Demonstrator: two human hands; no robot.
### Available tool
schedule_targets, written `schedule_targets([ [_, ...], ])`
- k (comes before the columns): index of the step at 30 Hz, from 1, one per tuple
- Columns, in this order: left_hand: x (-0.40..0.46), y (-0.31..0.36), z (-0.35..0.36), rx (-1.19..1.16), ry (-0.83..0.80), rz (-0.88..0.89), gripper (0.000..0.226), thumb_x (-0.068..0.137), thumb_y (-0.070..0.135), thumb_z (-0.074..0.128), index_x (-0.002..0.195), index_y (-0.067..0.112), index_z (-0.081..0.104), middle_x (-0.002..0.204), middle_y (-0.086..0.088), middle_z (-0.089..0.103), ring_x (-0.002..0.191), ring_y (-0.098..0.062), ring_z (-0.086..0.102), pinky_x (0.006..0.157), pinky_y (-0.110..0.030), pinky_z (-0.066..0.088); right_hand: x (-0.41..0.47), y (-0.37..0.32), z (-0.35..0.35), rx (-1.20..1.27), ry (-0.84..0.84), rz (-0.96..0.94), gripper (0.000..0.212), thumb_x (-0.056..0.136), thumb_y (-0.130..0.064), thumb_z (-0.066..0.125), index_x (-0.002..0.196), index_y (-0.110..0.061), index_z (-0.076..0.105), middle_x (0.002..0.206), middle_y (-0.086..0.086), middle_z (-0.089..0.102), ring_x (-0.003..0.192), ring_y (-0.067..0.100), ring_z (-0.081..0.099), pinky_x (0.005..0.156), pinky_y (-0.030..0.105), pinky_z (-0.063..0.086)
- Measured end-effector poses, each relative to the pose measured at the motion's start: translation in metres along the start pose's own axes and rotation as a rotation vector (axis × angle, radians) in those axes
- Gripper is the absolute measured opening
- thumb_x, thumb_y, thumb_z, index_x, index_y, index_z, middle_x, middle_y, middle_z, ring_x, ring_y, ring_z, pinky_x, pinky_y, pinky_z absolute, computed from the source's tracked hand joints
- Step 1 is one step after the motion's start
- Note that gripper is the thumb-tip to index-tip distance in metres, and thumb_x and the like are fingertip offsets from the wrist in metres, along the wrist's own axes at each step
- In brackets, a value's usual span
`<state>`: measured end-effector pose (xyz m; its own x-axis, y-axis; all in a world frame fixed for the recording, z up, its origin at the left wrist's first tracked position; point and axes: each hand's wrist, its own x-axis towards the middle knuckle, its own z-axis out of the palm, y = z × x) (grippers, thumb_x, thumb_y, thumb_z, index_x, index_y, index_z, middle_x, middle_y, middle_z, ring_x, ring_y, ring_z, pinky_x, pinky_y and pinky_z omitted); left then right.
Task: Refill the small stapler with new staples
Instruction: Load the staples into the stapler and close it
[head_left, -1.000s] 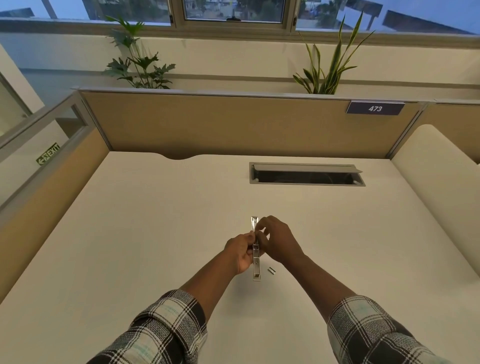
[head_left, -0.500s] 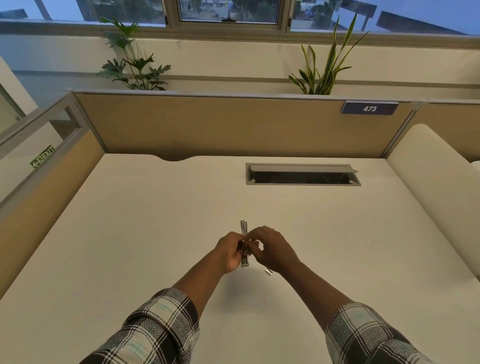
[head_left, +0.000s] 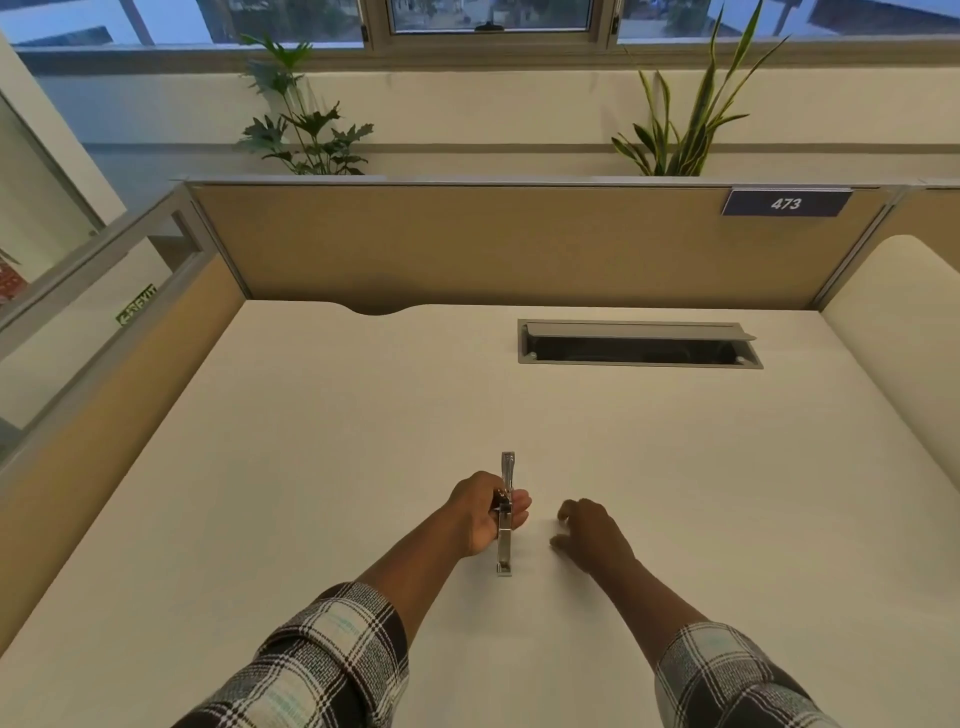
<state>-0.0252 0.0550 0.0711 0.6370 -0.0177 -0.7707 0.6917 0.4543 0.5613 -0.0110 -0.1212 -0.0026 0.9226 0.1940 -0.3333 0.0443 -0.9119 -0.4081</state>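
My left hand (head_left: 480, 514) grips a small metal stapler (head_left: 504, 543) around its middle. The stapler is swung open into one long strip, one end pointing away from me and the other resting near the desk. My right hand (head_left: 592, 530) is a short way to the right of it, apart from the stapler. Its fingertips and thumb curl down onto the white desk (head_left: 311, 467). The short strip of staples that lay at that spot is hidden under those fingers.
A grey cable hatch (head_left: 639, 344) with its lid raised sits in the desk at the back right. Tan partition panels (head_left: 493, 244) wall the desk at the back and left. A rounded white divider (head_left: 904, 332) rises on the right.
My right hand has let go of the stapler and dropped to the desk on its right, over the staple strip. The left hand keeps the stapler, now opened out full length.
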Motion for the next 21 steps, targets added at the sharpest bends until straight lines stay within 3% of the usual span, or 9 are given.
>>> schedule_targets([
  [5,0.001,-0.004,-0.004,0.017,0.008,-0.043,0.033,0.089,0.003,0.038,0.113,-0.010,0.056,0.092,-0.017,0.069,0.073,-0.021,0.069,0.064,-0.032,0.056,-0.001,0.002,0.010,-0.049,-0.005,-0.016,0.013,0.087,-0.020,0.061,0.096,-0.011,0.063,0.104,0.008,0.062,0.100,0.026,0.058,0.077,0.029,0.044],
  [11,0.000,-0.006,-0.011,0.073,-0.056,-0.080,0.028,0.086,0.010,0.049,0.102,0.009,0.071,0.104,-0.002,0.075,0.083,-0.019,0.075,0.070,-0.032,0.055,-0.001,-0.001,0.005,-0.026,0.037,-0.020,0.022,0.095,-0.021,0.050,0.111,-0.011,0.059,0.110,0.011,0.064,0.104,0.029,0.060,0.081,0.032,0.047],
  [15,0.001,-0.008,-0.012,0.080,-0.079,-0.085,0.023,0.087,0.010,0.050,0.099,0.008,0.070,0.111,-0.003,0.073,0.089,-0.020,0.074,0.071,-0.034,0.055,0.003,-0.008,-0.010,0.059,0.106,-0.077,0.027,0.095,-0.013,0.047,0.117,-0.011,0.062,0.111,0.014,0.068,0.104,0.030,0.061,0.084,0.032,0.047],
  [21,0.002,-0.012,-0.012,0.074,-0.115,-0.084,0.024,0.088,0.013,0.049,0.103,0.007,0.066,0.108,-0.005,0.075,0.098,-0.020,0.071,0.079,-0.037,0.053,0.004,-0.033,-0.042,0.337,0.216,-0.139,0.011,0.089,-0.014,0.061,0.095,-0.010,0.070,0.083,0.004,0.074,0.075,0.017,0.068,0.069,0.023,0.047],
])
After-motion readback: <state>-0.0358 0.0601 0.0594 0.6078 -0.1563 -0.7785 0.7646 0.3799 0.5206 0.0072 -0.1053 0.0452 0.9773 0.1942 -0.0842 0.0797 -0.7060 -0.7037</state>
